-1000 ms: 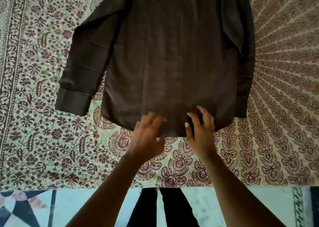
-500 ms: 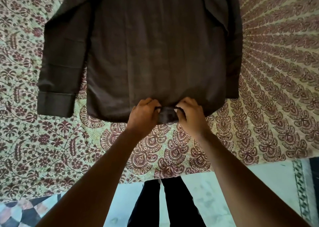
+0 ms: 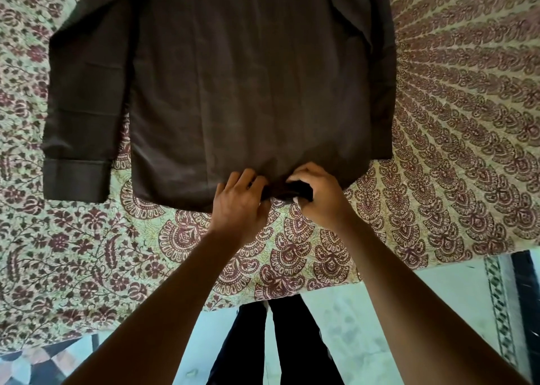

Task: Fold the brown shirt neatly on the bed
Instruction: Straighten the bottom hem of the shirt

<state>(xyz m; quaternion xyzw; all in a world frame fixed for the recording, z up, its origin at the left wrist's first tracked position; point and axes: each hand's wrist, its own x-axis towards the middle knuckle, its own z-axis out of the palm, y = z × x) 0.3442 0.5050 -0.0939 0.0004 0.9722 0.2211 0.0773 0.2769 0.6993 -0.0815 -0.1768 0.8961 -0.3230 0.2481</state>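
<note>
The brown shirt (image 3: 245,86) lies flat on the bed, its hem toward me and its collar end out of view at the top. Its left sleeve (image 3: 81,115) stretches down the left side, cuff at the bottom. The right sleeve (image 3: 377,63) lies folded along the shirt's right edge. My left hand (image 3: 238,206) and my right hand (image 3: 317,196) sit side by side at the middle of the hem. Both pinch a small bunch of the hem cloth between them, lifted a little off the bedsheet.
The bed carries a patterned cream and maroon bedsheet (image 3: 467,121). Its near edge (image 3: 292,294) runs across the lower part of the view. Below it are a pale tiled floor (image 3: 438,291) and my dark trousers (image 3: 280,343).
Both hands went from open fingers resting over the hem to closed grips on it. The hem cloth between them has bunched and lifted slightly. The view has shifted a little.
</note>
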